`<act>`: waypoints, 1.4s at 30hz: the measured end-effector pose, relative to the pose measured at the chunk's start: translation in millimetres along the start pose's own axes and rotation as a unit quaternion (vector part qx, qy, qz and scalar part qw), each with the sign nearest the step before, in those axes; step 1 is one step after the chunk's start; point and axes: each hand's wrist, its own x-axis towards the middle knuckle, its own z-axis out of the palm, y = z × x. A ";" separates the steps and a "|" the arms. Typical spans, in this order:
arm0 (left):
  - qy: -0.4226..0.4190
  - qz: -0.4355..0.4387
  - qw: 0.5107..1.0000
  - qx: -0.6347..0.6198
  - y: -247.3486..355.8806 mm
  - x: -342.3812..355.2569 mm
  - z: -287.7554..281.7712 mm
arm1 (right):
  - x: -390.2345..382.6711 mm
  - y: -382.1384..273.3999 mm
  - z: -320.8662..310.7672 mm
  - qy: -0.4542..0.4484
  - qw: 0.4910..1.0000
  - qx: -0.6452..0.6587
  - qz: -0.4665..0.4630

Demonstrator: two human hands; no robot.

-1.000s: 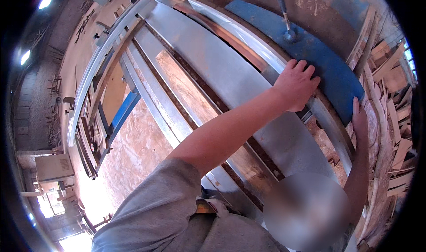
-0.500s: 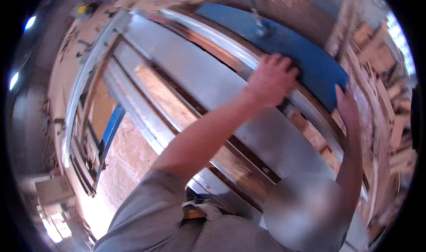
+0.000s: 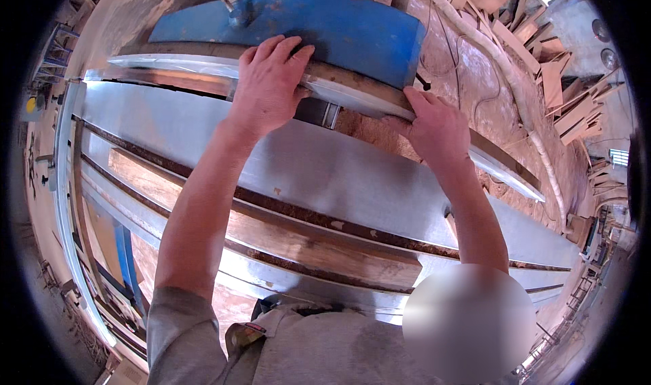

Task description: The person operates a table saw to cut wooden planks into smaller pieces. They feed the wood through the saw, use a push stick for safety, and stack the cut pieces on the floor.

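A long bar [image 3: 359,94] with a brown wooden back and a pale shiny face runs across the far side of a grey metal machine table [image 3: 352,161]. My left hand [image 3: 268,86] is closed over the middle of this bar, fingers hooked on its far edge and thumb on the near side. Farther right, my right hand [image 3: 439,130] grips the same bar, with the thumb in front and fingers over the top. Just beyond the bar stands a blue metal panel [image 3: 325,25] with a lever and knob [image 3: 237,12] on it.
Nearer me, wooden strips [image 3: 305,242] and dark slots run parallel to the table. A blue leg [image 3: 127,263] stands at left. Sawdust covers the floor beyond, with a pale pole [image 3: 505,59], cables, and a heap of wood offcuts [image 3: 553,80] at far right.
My view has turned, so the table and bar now lie more level across it. My right hand has come from the blue panel's end onto the bar; the left remains on the bar.
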 end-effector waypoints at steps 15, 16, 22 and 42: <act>-0.138 -0.008 0.988 -0.061 -23.4 74.6 -28.8 | 38.8 43.6 -6.3 0.004 0.967 0.243 0.080; -0.099 0.003 0.995 -0.034 -25.4 87.5 -28.7 | 51.2 55.6 -8.6 0.016 0.950 0.301 0.076; -0.201 0.027 0.979 0.010 -12.2 164.4 8.9 | 114.8 81.0 35.7 -0.125 0.874 0.406 0.237; -0.099 -0.064 0.993 0.000 5.7 187.4 50.2 | 144.0 73.7 28.5 -0.068 0.899 0.389 0.191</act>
